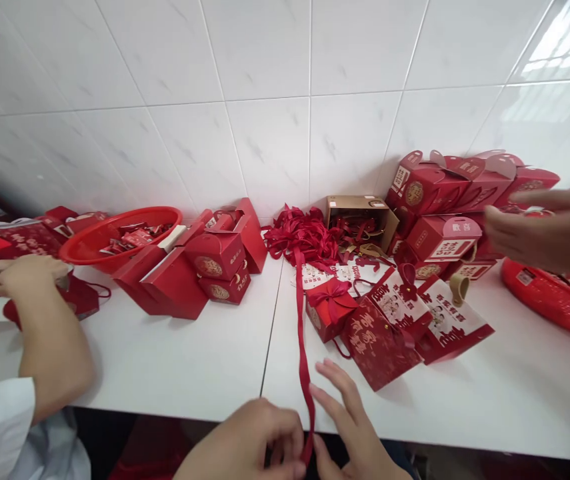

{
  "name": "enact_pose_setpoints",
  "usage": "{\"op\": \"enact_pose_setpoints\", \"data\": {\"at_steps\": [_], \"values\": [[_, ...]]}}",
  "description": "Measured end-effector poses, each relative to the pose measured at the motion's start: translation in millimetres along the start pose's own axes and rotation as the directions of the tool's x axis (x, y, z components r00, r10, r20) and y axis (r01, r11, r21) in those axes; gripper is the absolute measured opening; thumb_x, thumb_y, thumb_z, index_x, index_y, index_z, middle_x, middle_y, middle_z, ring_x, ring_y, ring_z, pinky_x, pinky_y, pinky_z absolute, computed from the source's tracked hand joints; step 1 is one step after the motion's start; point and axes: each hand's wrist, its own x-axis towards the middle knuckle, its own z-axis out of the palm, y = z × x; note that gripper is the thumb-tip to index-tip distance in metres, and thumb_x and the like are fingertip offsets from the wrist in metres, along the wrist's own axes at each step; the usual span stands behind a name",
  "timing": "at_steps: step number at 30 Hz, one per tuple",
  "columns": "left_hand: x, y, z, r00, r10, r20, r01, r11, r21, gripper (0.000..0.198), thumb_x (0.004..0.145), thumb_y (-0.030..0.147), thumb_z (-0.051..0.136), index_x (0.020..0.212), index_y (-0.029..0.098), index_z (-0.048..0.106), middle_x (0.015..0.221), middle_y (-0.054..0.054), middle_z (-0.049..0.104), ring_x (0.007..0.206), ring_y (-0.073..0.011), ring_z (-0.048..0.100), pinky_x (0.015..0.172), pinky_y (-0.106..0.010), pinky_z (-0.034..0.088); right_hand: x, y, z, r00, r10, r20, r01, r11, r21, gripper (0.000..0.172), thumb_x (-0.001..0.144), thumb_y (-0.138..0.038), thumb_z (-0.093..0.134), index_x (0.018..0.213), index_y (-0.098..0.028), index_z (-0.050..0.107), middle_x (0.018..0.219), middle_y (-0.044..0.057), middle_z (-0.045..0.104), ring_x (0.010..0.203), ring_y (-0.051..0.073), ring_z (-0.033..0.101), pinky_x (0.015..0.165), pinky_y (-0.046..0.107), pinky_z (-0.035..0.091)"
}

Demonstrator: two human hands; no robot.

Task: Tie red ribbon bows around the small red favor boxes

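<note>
A flat, satiny red ribbon runs from a crinkled heap over the smooth white table past its front edge; the left hand curls, fingertips pinching the ribbon; the right hand is loosely splayed beside it, contact unclear

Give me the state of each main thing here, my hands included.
Left hand: closed on the red ribbon
Right hand: open, spread
Red ribbon: untied, extended
Ribbon pile: loose, tangled
Cardboard box: open toward the front
Red basin: uncovered, holding packets
Bow-topped gift box: shut
Handled gift boxes: stacked
</note>
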Motion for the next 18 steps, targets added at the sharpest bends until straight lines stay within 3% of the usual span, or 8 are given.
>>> {"op": "enact_pose_setpoints", "data": {"at_steps": [2, 5, 8, 11, 14, 15, 16, 18], "values": [[-19, 4, 10.4, 0.998, -0.062, -0.002, 0.062, 0.998, 0.013, 0.005, 0.075, 0.025, 0.066, 0.075, 0.02, 0.064, 0.072, 0.002, 0.067, 0.066, -0.0125, 0.058, 0.062, -0.02, 0.043, 3, -8, 5, 0.995, -0.016, 0.098, 0.003, 0.991, 0.132, 0.079, 0.074, -0.002, 0.053, 0.146, -0.027, 0.033, 0.121, 0.01, 0.066, 0.112, 0.025, 0.064, 0.101, 0.044, 0.05], [-26, 7, 7.3, 0.992, -0.087, -0.089, 0.091, 0.995, 0.042, 0.007, 0.079, 0.024, 0.058, 0.076, 0.02, 0.063, 0.07, 0.001, 0.067, 0.069, -0.0136, 0.058, 0.064, -0.021, 0.044, -3, -16, 12, 0.957, 0.153, 0.246, -0.236, 0.904, 0.357, 0.07, 0.082, -0.004, 0.052, 0.144, -0.033, 0.033, 0.099, 0.003, 0.07, 0.085, 0.015, 0.069, 0.082, 0.027, 0.057], [-21, 8, -2.0, 0.987, -0.037, -0.159, 0.051, 0.995, 0.083, 0.008, 0.079, 0.023, 0.056, 0.074, 0.02, 0.061, 0.067, 0.001, 0.064, 0.068, -0.0135, 0.056, 0.065, -0.022, 0.044, -12, -19, 17, 0.866, 0.311, 0.39, -0.49, 0.68, 0.546, 0.047, 0.088, -0.026, 0.057, 0.133, -0.03, 0.044, 0.099, 0.005, 0.066, 0.087, 0.016, 0.066, 0.077, 0.027, 0.055], [-12, 6, -12.6, 0.994, 0.013, -0.109, -0.005, 0.997, 0.074, 0.006, 0.078, 0.024, 0.058, 0.074, 0.02, 0.062, 0.065, 0.002, 0.062, 0.065, -0.0132, 0.056, 0.061, -0.021, 0.045, -14, -20, 18, 0.749, 0.456, 0.48, -0.661, 0.479, 0.577, 0.044, 0.081, -0.049, 0.067, 0.117, -0.026, 0.055, 0.095, 0.005, 0.063, 0.084, 0.017, 0.064, 0.075, 0.027, 0.053], [7, -7, -40.1, 0.943, 0.092, -0.319, -0.076, 0.995, 0.062, 0.016, 0.085, 0.034, 0.056, 0.076, 0.022, 0.061, 0.072, 0.0, 0.063, 0.071, -0.0156, 0.059, 0.07, -0.026, 0.05, -11, -16, 13, 0.698, 0.575, 0.426, -0.716, 0.554, 0.426, 0.031, 0.084, -0.051, 0.064, 0.095, -0.022, 0.065, 0.084, 0.004, 0.063, 0.074, 0.015, 0.062, 0.07, 0.025, 0.052], [16, -13, -54.6, 0.861, 0.114, -0.496, -0.088, 0.993, 0.076, 0.018, 0.087, 0.038, 0.054, 0.08, 0.022, 0.06, 0.078, -0.001, 0.063, 0.077, -0.0174, 0.06, 0.076, -0.03, 0.051, -10, -15, 11, 0.708, 0.577, 0.407, -0.705, 0.606, 0.368, 0.029, 0.087, -0.049, 0.061, 0.09, -0.021, 0.066, 0.079, 0.004, 0.063, 0.07, 0.015, 0.06, 0.068, 0.025, 0.051], [25, -20, -71.2, 0.707, 0.135, -0.694, -0.088, 0.991, 0.103, 0.021, 0.084, 0.043, 0.057, 0.089, 0.023, 0.059, 0.089, -0.003, 0.064, 0.085, -0.0207, 0.061, 0.082, -0.034, 0.052, -9, -13, 8, 0.72, 0.566, 0.402, -0.69, 0.649, 0.321, 0.029, 0.09, -0.047, 0.057, 0.087, -0.02, 0.066, 0.073, 0.003, 0.062, 0.067, 0.015, 0.059, 0.067, 0.025, 0.051], [44, -31, -106.4, 0.322, 0.107, -0.94, 0.041, 0.991, 0.127, 0.046, 0.077, 0.049, 0.066, 0.114, 0.024, 0.053, 0.117, -0.01, 0.057, 0.108, -0.0294, 0.058, 0.094, -0.046, 0.049, -9, -11, 3, 0.734, 0.554, 0.392, -0.668, 0.692, 0.274, 0.031, 0.092, -0.047, 0.054, 0.085, -0.019, 0.067, 0.067, 0.002, 0.061, 0.063, 0.015, 0.058, 0.066, 0.025, 0.05]]}}
